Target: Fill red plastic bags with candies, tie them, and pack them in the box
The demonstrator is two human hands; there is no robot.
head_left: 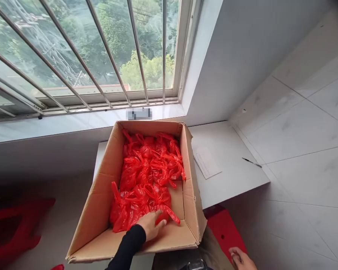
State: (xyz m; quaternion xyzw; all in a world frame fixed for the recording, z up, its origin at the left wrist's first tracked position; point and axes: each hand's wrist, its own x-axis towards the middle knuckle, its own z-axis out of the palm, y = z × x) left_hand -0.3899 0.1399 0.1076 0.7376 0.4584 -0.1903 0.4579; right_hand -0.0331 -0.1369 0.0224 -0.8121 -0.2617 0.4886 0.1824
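An open cardboard box (pixel 101 210) stands on a white table (pixel 231 176) under a barred window. It holds several tied red plastic bags (pixel 149 168). My left hand (pixel 152 224), in a black sleeve, reaches into the box and rests with fingers together on the nearest red bag (pixel 129 212). My right hand (pixel 242 258) is low at the bottom right, outside the box, with fingers curled; whether it holds anything is not visible.
A sheet of paper (pixel 207 161) and a pen (pixel 251 162) lie on the table right of the box. A red stool (pixel 225 228) stands below the table edge. Another red object (pixel 14 225) sits at the far left. Tiled floor lies to the right.
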